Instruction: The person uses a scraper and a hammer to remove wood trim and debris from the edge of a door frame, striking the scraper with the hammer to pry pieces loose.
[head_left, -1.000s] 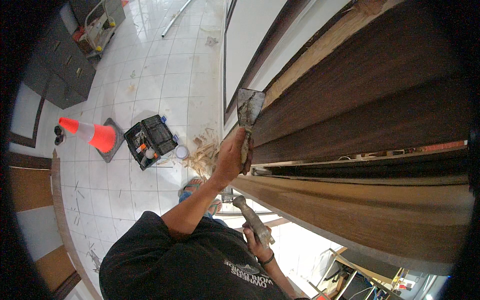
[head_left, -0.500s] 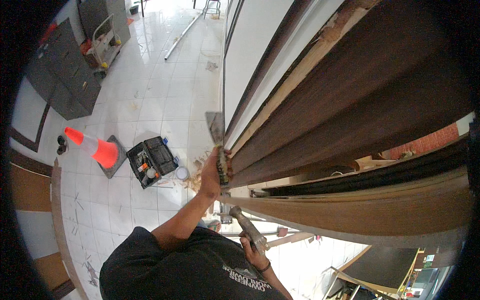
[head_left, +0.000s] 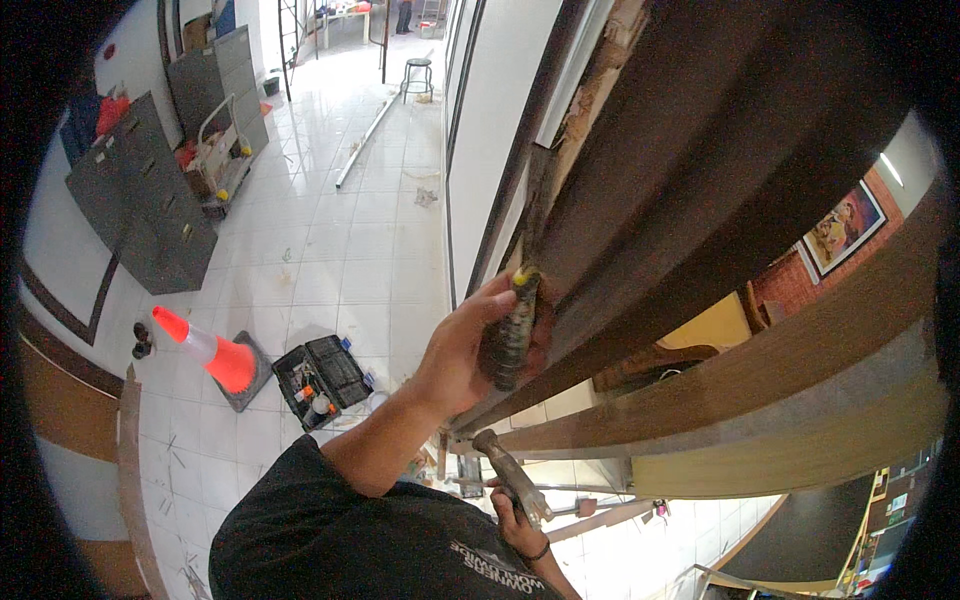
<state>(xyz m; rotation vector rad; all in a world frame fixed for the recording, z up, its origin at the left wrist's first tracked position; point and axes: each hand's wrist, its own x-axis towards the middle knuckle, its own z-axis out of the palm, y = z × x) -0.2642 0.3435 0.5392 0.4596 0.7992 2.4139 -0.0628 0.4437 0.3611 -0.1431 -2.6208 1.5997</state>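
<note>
A scraper with a worn, dark ribbed handle is gripped in my left hand. Its dull flat blade points up along the edge of a dark brown wooden frame, by a strip of rough bare wood. Whether the blade touches the frame I cannot tell. Lower down, my right hand is closed round a worn hammer, its rounded striking end toward the frame. Most of the hammer's handle is hidden.
To the left stand an orange traffic cone and an open black toolbox on white floor tiles. Beyond are grey filing cabinets, a trolley, a long pale bar and a stool. A framed picture hangs at right.
My left hand has moved up and right with the scraper, bringing its blade over the frame's edge. The right hand with the hammer is slightly lower. The view has tilted upward.
</note>
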